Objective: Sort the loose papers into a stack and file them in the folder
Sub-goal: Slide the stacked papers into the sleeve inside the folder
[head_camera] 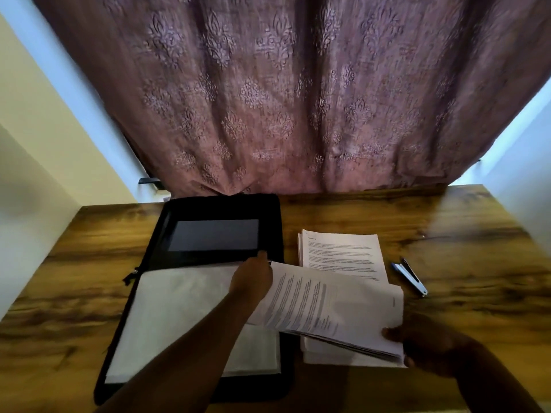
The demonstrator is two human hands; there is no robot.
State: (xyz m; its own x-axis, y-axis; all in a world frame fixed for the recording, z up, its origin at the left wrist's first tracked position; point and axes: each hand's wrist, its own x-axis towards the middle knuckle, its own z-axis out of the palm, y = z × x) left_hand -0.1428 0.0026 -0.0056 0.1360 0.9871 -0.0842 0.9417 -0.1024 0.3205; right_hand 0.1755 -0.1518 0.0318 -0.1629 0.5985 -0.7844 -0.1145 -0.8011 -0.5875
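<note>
The right hand [417, 338] grips a tilted sheaf of white printed papers [334, 308] at its right edge. The open black zip folder [208, 210] lies at nine o'clock from it. The left hand [253, 278] is nearer, fingers touching the folder's pocket edge; whether they curl is unclear.

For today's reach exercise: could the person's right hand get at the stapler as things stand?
Probably not yet: the right hand grips a sheaf of papers. The stapler lies uncovered on the table just beyond.

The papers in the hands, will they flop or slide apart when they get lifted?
Probably floppy: the bundle of papers spans between the left hand and the right hand, gripped at its ends. The sheets look loose and fanned at the near edge, so they could slide apart.
</note>
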